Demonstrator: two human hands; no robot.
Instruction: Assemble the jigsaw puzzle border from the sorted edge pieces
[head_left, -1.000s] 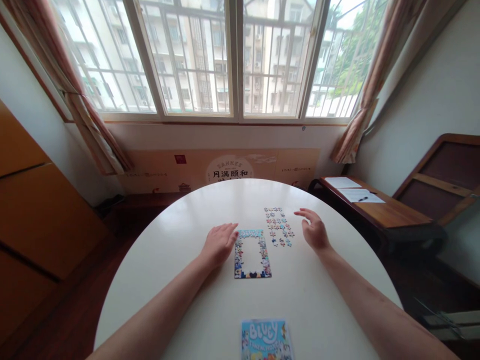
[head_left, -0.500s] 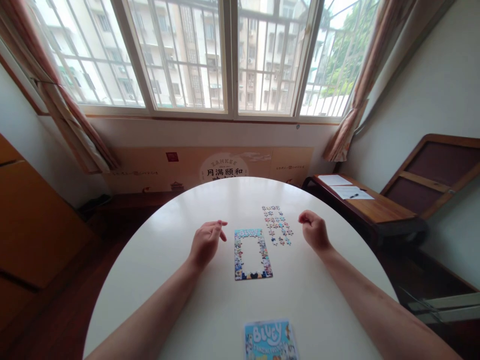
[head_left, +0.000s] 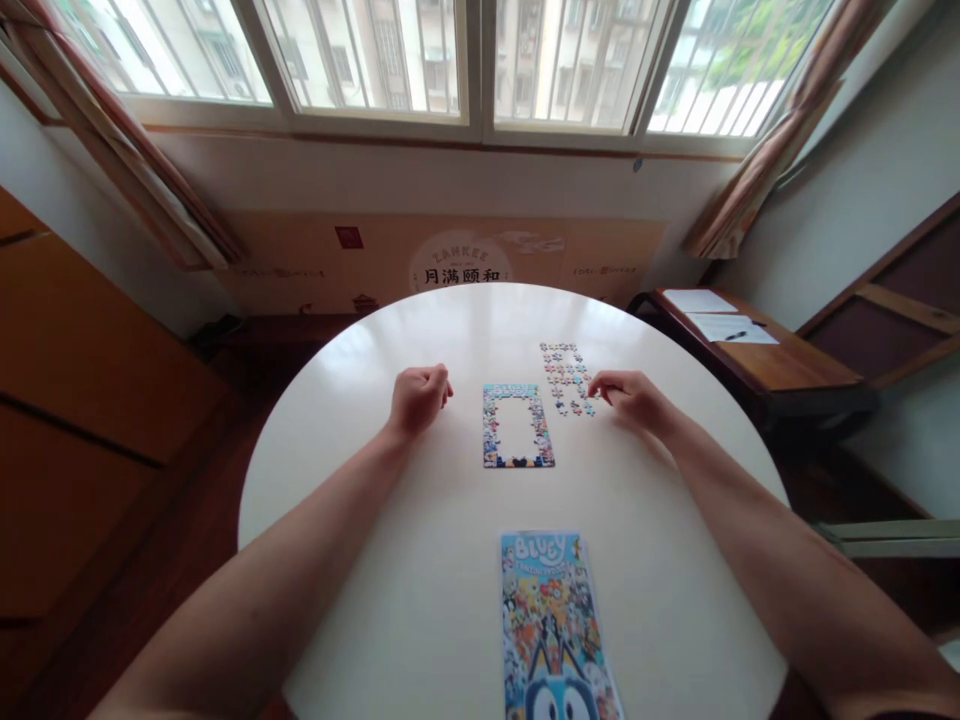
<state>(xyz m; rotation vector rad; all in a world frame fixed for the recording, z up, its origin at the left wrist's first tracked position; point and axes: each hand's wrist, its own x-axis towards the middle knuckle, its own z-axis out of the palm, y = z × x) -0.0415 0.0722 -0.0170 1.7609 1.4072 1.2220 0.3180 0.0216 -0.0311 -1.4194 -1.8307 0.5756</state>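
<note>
My left hand (head_left: 421, 400) rests on the white table, its fingers curled into a loose fist with nothing visible in it. Right of it lies a jigsaw frame (head_left: 491, 430), with a filled border of colourful pieces and a bare white middle. Loose puzzle pieces (head_left: 555, 370) are spread in rows beyond the frame's upper right corner. My right hand (head_left: 630, 398) is at the right edge of these pieces, thumb and fingers drawn together at an outer one. Whether a piece is pinched there is too small to tell. A Bluey picture sheet (head_left: 551, 620) lies nearest me.
The round white table (head_left: 405, 560) fills the middle of the view. To the right, a wooden bench (head_left: 799, 350) bears papers (head_left: 731, 328) and a pen (head_left: 736, 336). Windows and curtains stand beyond, with a printed panel (head_left: 285, 250) below them.
My right hand has moved left to the edge of the loose pieces. My left hand's fingers have curled in further. The view has tilted down, showing more of the picture sheet.
</note>
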